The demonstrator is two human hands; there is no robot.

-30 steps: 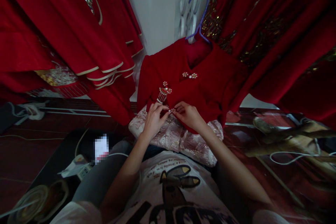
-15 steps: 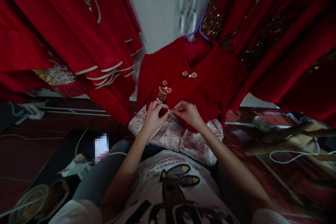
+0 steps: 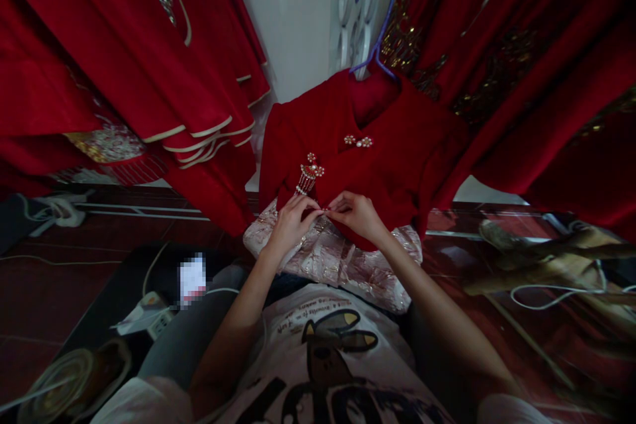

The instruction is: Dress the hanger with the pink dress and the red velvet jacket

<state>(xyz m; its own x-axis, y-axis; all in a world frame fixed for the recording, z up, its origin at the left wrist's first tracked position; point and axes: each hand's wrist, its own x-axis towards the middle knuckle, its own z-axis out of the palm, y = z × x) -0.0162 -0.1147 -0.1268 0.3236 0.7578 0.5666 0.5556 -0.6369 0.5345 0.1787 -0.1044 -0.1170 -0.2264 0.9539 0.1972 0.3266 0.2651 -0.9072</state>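
A red garment (image 3: 392, 172) hangs in front of me from a purple hanger (image 3: 378, 40), its lower part lying over a pale, shiny patterned cloth (image 3: 328, 258) on my lap. My left hand (image 3: 293, 222) is pinched at the garment's lower front edge. Facing it, my right hand (image 3: 358, 215) pinches at the same spot, the fingertips of both nearly meeting. Something small sits between the fingertips, too small to name. Just above my left hand is a beaded brooch with tassels (image 3: 309, 174). A pearl flower clasp (image 3: 358, 142) is fixed below the neckline.
More red garments (image 3: 199, 79) with pale trim hang at left, and gold-embroidered red ones (image 3: 521, 73) at right. A white metal rack (image 3: 354, 13) holds the hanger. A power strip (image 3: 156, 315) and a lidded cup (image 3: 59, 377) are at lower left. A white cord (image 3: 551, 305) loops at right.
My left thumb and forefinger have drawn closer together, narrowing the gap between them. My right hand stays in nearly the same place, and the garment has barely moved.
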